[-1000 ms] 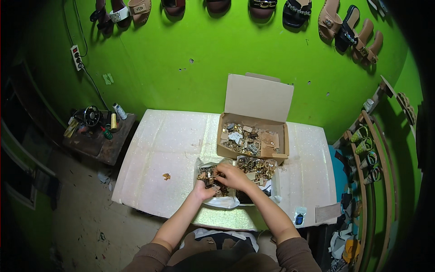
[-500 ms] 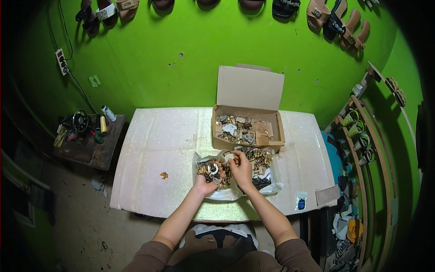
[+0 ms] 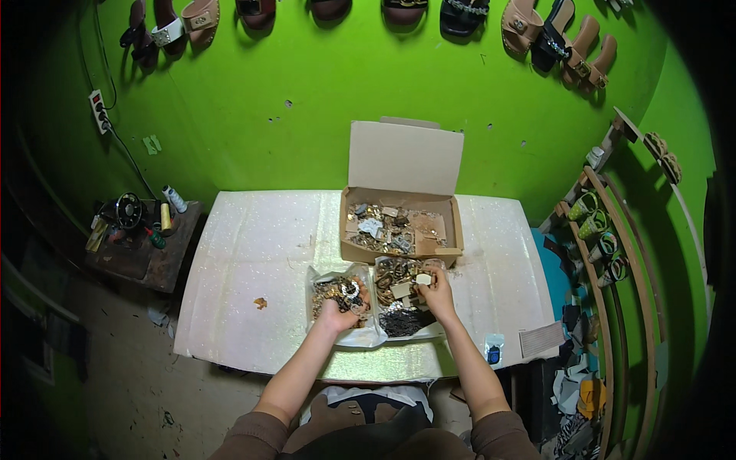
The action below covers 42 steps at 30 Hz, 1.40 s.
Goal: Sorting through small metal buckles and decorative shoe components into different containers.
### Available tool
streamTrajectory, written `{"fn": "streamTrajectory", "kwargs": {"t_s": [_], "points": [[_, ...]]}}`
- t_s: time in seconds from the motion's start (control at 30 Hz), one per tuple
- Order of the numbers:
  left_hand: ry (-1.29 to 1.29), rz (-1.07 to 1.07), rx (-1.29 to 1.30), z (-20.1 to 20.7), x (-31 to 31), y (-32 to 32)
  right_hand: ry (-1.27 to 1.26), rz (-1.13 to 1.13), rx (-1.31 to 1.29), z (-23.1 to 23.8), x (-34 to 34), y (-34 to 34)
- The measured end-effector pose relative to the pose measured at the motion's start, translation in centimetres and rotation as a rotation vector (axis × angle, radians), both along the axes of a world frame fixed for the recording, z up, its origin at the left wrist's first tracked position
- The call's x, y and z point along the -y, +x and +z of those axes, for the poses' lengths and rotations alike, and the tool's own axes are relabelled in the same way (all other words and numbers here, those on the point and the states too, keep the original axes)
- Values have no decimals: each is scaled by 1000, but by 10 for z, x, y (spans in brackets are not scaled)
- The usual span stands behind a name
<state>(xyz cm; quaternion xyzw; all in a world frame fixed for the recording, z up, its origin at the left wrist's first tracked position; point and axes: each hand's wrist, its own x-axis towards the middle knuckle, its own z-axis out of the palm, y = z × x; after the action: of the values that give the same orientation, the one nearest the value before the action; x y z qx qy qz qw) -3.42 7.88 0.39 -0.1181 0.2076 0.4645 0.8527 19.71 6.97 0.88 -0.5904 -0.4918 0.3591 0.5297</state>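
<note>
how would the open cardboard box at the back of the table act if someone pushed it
The cardboard box might feel heavy for cardboard, given the many metallic-looking pieces inside. Those seem loose and heaped, so they'd probably shift. The raised lid looks flat and fairly stiff, but could swing.

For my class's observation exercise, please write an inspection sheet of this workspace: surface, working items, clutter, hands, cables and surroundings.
Surface: table with a pale, glittery covering.
Working items: left tray and right tray, side by side, holding small ornaments; open cardboard box behind them, also holding small pieces.
Clutter: brown scrap at left; clear packet with a dark blue item and a paper sheet at right.
Left hand: in the left tray, among ornaments; exact grip unclear.
Right hand: pinching a pale piece over the right tray.
Cables: power strip on the wall, dark cords attached.
Surroundings: green wall, with sandals along it.
</note>
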Motion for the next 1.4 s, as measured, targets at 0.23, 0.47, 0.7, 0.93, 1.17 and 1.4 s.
{"fn": "streamTrajectory", "kwargs": {"t_s": [0.23,0.47,0.7,0.93,1.17,1.4], "points": [[42,81,25,-3,-3,21,-234,39,490,-5,13,28],[12,262,7,14,16,41,126,57,688,-10,0,26],[73,366,20,21,35,53,100,102,611,-13,0,22],[65,441,-45,19,55,56,141,128,517,-11,-6,22],[39,444,-20,20,54,62,308,156,810,-22,-11,32],[60,410,-4,21,48,63,301,133,940,-19,-9,30]]}}
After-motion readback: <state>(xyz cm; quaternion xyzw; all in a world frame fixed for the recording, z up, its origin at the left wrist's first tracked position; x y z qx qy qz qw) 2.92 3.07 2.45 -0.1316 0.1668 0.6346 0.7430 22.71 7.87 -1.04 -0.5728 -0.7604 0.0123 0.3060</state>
